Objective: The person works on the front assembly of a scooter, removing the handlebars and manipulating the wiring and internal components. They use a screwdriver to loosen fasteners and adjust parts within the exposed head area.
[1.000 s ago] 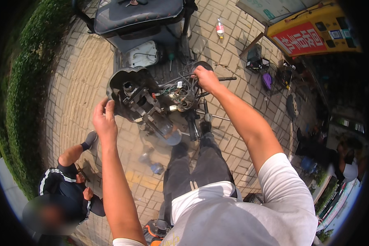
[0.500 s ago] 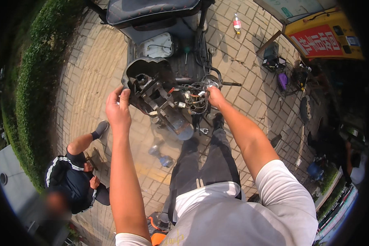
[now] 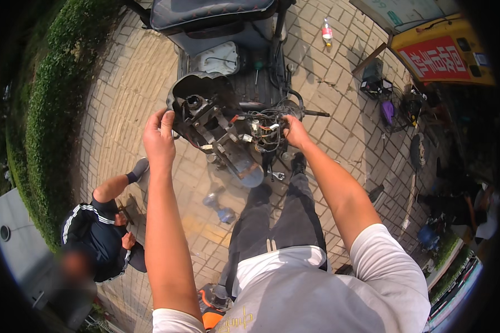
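The opened front of a three-wheeled vehicle stands ahead of me, its dark plastic front cowl (image 3: 208,86) exposing a bare metal frame and steering column. My left hand (image 3: 160,136) is closed on the cowl's left edge, thumb on the near side. A tangled wiring harness (image 3: 264,133) with white connectors hangs to the right of the frame. My right hand (image 3: 295,132) is closed at the harness's right side; its fingertips are partly hidden among the wires. Below the frame juts the front mudguard (image 3: 247,173), greyish and worn.
Behind the cowl are the vehicle's floor and its padded black seat (image 3: 211,14). A screwdriver (image 3: 257,69) lies on the floor. A person (image 3: 103,233) sits low at the left. A bottle (image 3: 326,34) and a wrench (image 3: 276,176) lie on the paving. A yellow cabinet (image 3: 444,50) stands far right.
Both hands keep their places on the cowl and the wiring. The view has shifted slightly; the vehicle's seat and the bottle appear a little to the right.
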The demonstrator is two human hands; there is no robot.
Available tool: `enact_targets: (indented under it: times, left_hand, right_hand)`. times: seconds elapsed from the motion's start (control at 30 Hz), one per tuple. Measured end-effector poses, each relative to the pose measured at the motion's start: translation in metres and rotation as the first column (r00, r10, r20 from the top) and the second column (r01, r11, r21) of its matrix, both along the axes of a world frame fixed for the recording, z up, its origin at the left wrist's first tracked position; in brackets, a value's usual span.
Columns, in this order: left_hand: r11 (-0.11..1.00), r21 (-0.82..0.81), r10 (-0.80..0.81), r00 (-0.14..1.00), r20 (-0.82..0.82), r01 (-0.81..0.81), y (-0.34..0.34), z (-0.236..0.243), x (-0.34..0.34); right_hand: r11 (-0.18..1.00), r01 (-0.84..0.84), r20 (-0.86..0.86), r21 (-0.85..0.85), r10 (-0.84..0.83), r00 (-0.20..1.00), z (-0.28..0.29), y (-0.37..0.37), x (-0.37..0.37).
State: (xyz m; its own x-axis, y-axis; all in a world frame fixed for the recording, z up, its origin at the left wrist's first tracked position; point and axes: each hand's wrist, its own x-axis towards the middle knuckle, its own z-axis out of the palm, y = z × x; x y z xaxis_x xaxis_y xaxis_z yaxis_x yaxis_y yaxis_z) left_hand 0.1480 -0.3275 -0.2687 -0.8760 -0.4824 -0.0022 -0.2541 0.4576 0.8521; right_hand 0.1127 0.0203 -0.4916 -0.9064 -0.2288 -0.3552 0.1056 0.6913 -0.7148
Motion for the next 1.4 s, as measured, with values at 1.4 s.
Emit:
enact_targets:
  times: [1.4]
  left_hand:
    - [0.976,-0.216,0.017,1.0,-0.015,-0.02,0.008,0.005,0.008]
  right_hand:
    - [0.93,0.252,0.169,-0.269,-0.212,0.963,0.108,-0.144,0.057]
